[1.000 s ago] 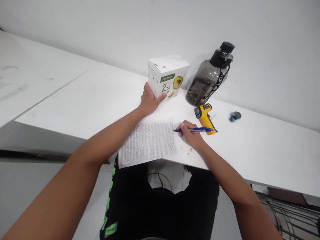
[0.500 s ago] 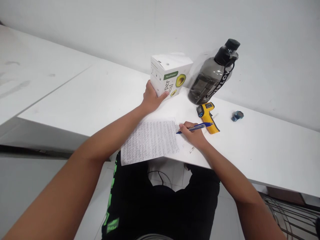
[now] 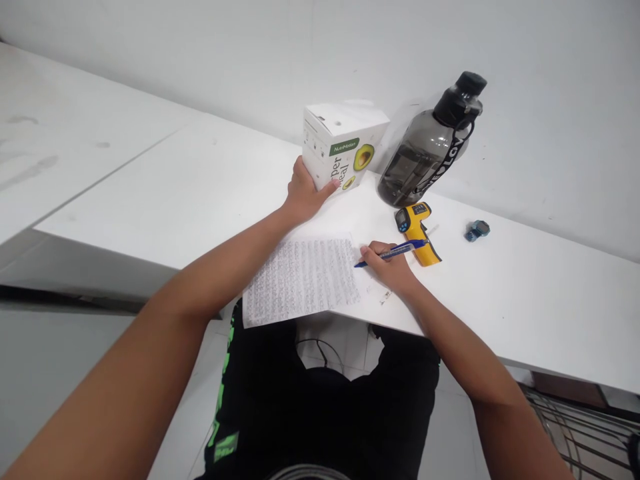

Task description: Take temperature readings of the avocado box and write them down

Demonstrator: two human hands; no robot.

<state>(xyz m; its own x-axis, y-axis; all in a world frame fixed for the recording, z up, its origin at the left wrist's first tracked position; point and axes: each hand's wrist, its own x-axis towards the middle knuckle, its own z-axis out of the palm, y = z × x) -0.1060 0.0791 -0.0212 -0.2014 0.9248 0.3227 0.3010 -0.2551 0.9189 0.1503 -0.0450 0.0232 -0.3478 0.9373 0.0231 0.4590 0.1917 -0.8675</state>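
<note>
Close by: pen [image 3: 394, 251] at the right edge of the paper [image 3: 303, 277].
The right hand [image 3: 391, 267] has its grip closed around the pen, which slants rightward from its tip; whether that touches paper, I cannot tell. The paper overhangs the front edge of the surface [image 3: 510, 293]; the left hand [image 3: 303, 198] clasps a box [image 3: 345, 150] near the back edge.

The left arm [image 3: 173, 307] enters from 8 o'clock, gently bent at the elbow, its forearm slanting toward 2 o'clock. The left hand [image 3: 305, 198] grips wide, thumb pointing to 2 o'clock, most fingers hidden. The right arm [image 3: 467, 363] enters from 4 o'clock, elbow bent, forearm aimed between 10 and 11. The right hand [image 3: 389, 268] pinches with curled fingers, pointing toward 10 o'clock.
</note>
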